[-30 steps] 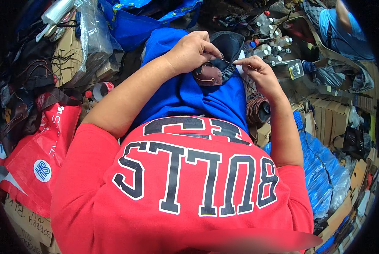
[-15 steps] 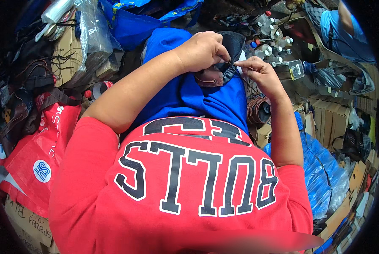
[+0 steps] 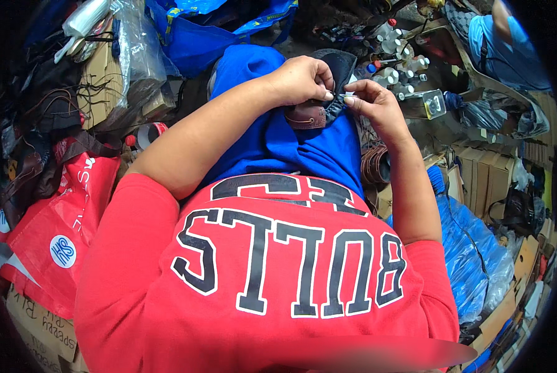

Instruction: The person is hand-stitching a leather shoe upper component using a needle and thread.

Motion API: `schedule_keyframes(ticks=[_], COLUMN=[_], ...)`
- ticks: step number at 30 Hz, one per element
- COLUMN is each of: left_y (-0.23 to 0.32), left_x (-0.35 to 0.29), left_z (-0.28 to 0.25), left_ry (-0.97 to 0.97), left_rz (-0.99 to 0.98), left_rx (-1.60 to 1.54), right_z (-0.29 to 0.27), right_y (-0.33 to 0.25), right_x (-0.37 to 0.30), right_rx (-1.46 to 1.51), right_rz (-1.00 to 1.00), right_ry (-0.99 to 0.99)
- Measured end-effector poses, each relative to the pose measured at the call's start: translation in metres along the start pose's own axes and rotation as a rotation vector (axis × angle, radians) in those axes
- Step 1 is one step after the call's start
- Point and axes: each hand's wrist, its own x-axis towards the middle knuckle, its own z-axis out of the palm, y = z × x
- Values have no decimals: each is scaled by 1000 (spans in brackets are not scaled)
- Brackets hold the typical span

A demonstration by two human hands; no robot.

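A brown leather shoe [image 3: 308,117] with a dark lining and visible stitching rests on my blue-clad lap [image 3: 263,146]. My left hand [image 3: 302,79] is closed in a pinch over its opening, thumb and forefinger pressed together. From the other side my right hand [image 3: 379,107] pinches too, its fingertips almost meeting the left ones at the shoe's edge. Whatever is between the fingertips is small and thin, and I cannot make out its kind. Part of the shoe is hidden behind both hands.
Several bottles [image 3: 393,76] and a clear square container [image 3: 429,104] stand at the far right. Blue plastic [image 3: 462,233] and cardboard [image 3: 487,177] lie to the right. A red bag [image 3: 61,230] is at left, a blue bag [image 3: 197,40] ahead. Another person's blue clothing [image 3: 508,53] shows far right.
My left hand has come down slightly and its fingertips have moved nearer to my right ones. The right fingers have shifted a little down. The shoe has stayed in nearly the same place.
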Motion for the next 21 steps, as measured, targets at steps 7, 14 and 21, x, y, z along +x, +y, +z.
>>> schedule_keyframes(ticks=[7,14,21], left_y=[3,3,21], left_x=[-7,-31,-20], left_z=[3,-10,-3], left_ry=[121,266,33], left_rz=[215,326,165], left_rx=[216,486,419], right_z=[-1,-21,-24], right_y=[2,4,20], right_x=[0,-10,-20], right_rx=[-138,39,-176], right_rz=[-84,11,-4], right_ry=[-1,13,-15])
